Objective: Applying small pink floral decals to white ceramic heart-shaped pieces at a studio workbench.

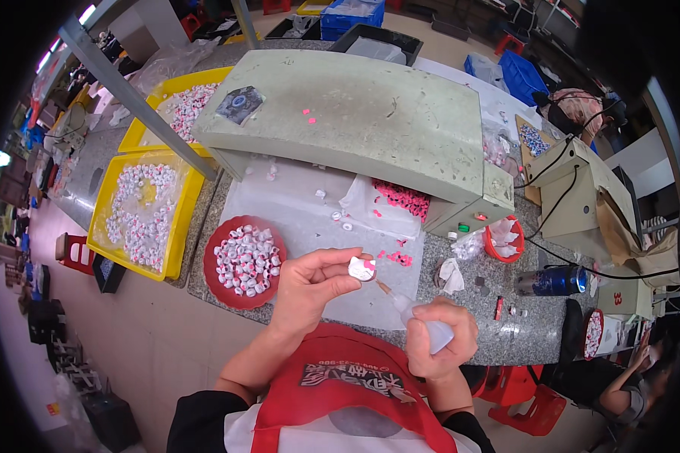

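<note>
Pinched between the thumb and fingers of my left hand (321, 278) is a small white piece with a pink part (361, 269), raised above the table. My right hand (440, 336) is wrapped round a translucent squeeze bottle (431, 330). Its thin brownish tip points up and left, close to the white piece; whether they touch I cannot tell. To the left of my left hand stands a red bowl (211, 260) full of similar white and pink pieces. Small loose pink pieces (399, 259) lie on the white paper (295, 226) beyond my hands, with a larger pink heap (400, 198) further back.
A grey-green metal housing (355, 98) spans the table ahead. Yellow trays (175, 219) of white and pink pieces stand at the left. To the right are a small red basket (504, 238), a blue can (553, 281) and a dark cable. Other people sit at the far right.
</note>
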Motion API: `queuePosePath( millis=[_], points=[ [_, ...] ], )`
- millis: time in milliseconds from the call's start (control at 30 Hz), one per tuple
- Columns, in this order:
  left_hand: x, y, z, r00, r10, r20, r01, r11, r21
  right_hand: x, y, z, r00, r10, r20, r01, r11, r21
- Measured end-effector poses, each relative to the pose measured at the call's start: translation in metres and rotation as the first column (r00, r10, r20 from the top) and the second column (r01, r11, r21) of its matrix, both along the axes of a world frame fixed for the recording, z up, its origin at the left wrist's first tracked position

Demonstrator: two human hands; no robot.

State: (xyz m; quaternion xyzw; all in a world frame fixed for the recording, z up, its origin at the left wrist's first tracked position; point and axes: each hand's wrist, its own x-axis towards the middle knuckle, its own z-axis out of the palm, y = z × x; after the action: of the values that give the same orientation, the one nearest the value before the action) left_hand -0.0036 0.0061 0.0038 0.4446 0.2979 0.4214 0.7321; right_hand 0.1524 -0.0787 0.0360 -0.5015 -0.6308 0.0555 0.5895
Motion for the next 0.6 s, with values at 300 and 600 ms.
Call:
queuePosePath(
  millis=[300,600],
  points=[
    [0.0001,0.0013,0.0001,1.0,0.01,0.003,-0.01,1.0,-0.01,0.0026,-0.0032,0.0021,1.0,-0.001,0.008,0.001,0.999,-0.044],
    [0.0003,-0.0006,-0.0008,1.0,-0.014,-0.006,0.014,1.0,-0.009,0.0008,-0.0017,0.0026,1.0,0.006,-0.008,-0.007,0.999,-0.04]
  ],
)
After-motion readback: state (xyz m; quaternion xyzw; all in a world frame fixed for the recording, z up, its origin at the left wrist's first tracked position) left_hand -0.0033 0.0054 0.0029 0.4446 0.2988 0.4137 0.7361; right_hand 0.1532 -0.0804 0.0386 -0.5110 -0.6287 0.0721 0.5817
